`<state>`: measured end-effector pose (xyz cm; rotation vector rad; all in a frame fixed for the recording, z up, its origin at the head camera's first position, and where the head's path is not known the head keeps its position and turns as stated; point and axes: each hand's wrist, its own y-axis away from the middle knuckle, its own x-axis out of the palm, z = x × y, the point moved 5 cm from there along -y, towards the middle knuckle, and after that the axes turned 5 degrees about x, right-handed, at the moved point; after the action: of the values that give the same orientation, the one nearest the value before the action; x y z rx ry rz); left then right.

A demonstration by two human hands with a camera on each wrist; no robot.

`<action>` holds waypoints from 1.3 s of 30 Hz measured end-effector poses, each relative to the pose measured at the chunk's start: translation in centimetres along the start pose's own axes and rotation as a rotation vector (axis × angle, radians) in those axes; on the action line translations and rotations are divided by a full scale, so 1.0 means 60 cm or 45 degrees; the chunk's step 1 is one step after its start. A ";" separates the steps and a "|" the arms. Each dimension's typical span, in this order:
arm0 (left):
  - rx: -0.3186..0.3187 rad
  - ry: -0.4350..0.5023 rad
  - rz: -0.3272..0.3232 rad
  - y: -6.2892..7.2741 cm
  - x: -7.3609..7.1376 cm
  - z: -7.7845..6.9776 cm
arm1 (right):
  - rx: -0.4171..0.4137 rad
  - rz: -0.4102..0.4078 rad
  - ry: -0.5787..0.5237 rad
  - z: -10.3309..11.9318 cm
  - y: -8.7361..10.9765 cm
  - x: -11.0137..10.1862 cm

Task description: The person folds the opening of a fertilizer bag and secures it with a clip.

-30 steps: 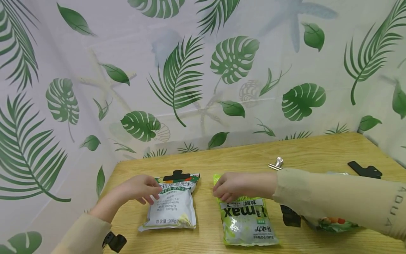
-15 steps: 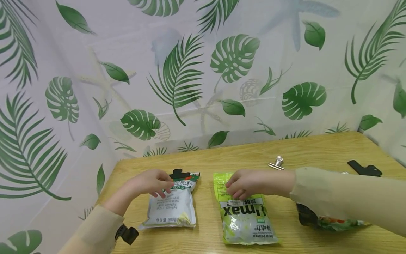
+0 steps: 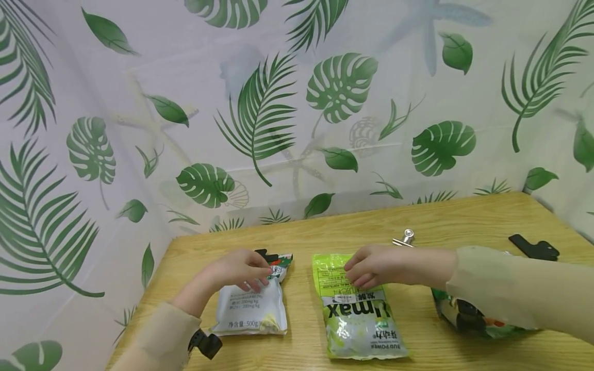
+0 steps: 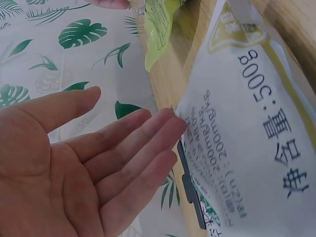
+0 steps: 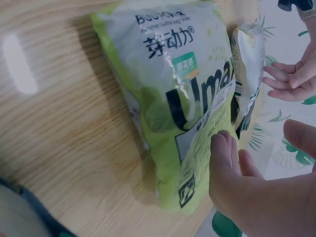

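Note:
My left hand (image 3: 241,270) hovers over the upper part of a white fertilizer bag (image 3: 252,312), its fingers loosely extended. In the left wrist view its palm and fingers (image 4: 133,148) show with nothing in them. A black clip (image 3: 266,255) sits across the top edge of that bag, partly hidden by the hand. My right hand (image 3: 376,265) is over the upper right of a lime-green and white fertilizer bag (image 3: 364,324), marked Umax. Seen from the right wrist, that hand's fingers (image 5: 224,153) are relaxed and hold nothing. Both bags lie flat on the table.
A silver bulldog clip (image 3: 407,238) lies farther back on the wooden table (image 3: 343,232). On the right are another black clip (image 3: 533,248) and a dark green printed bag (image 3: 494,327), mostly covered by my right sleeve. A leaf-patterned cloth (image 3: 287,118) hangs behind the table.
Both hands have drifted to the right. The right hand now uncovers more of the green bag's top, and the left hand covers more of the black clip. The bags have stayed put.

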<state>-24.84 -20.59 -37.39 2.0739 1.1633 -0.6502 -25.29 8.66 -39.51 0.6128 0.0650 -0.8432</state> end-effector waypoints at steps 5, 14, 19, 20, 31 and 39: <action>0.018 0.075 0.019 -0.010 0.011 0.002 | 0.007 -0.025 -0.010 -0.007 0.007 -0.012; 0.054 0.152 0.046 -0.022 0.030 -0.002 | 0.021 -0.049 -0.056 -0.027 0.014 -0.028; 0.081 0.179 0.060 -0.027 0.036 -0.001 | -0.003 -0.038 -0.091 -0.035 0.018 -0.039; 0.081 0.192 0.062 -0.028 0.037 -0.001 | -0.007 -0.032 -0.098 -0.036 0.020 -0.042; 0.103 0.309 0.067 -0.042 0.051 0.005 | -0.039 0.005 -0.218 -0.058 0.030 -0.068; 0.088 0.389 0.099 -0.055 0.065 0.008 | -0.031 0.013 -0.245 -0.076 0.030 -0.071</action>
<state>-25.90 -17.60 -41.39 2.3233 1.2317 -0.3479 -26.03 14.92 -41.18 0.5066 -0.1027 -0.8866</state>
